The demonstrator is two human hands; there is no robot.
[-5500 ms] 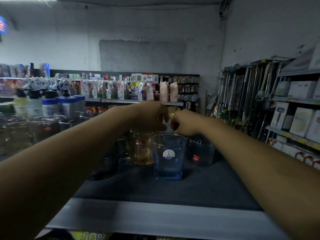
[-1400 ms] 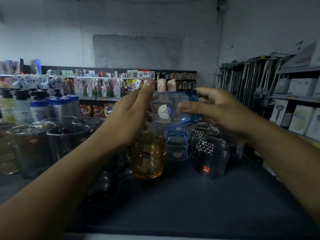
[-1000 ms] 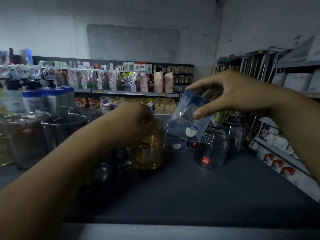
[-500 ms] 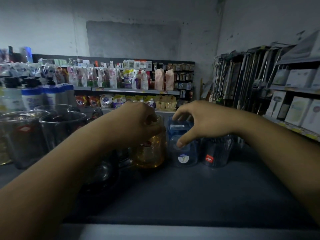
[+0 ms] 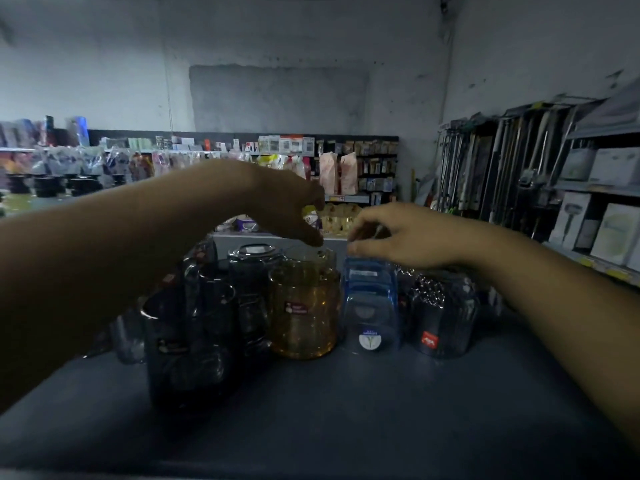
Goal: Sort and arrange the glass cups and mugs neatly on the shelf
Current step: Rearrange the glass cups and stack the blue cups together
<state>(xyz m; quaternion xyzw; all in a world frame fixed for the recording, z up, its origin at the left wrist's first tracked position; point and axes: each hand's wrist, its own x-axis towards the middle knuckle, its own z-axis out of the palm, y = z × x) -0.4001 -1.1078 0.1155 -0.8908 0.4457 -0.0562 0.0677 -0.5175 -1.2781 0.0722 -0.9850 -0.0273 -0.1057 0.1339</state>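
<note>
Lifted off the ribbed amber mug (image 5: 304, 306), my left hand (image 5: 284, 202) hangs loosely curled; my right hand (image 5: 408, 237) rests relaxed fingertips on the upturned squarish blue glasses (image 5: 370, 306); the smooth dark shelf (image 5: 346, 410) stretches nearer.

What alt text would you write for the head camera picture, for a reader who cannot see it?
Two hands reach across a dark shelf: the right hand is at the top of stacked upturned blue cups, and the left hand is just above an amber mug. Dark mugs stand left of these, and a dark cup with a red sticker stands to the right.
</note>
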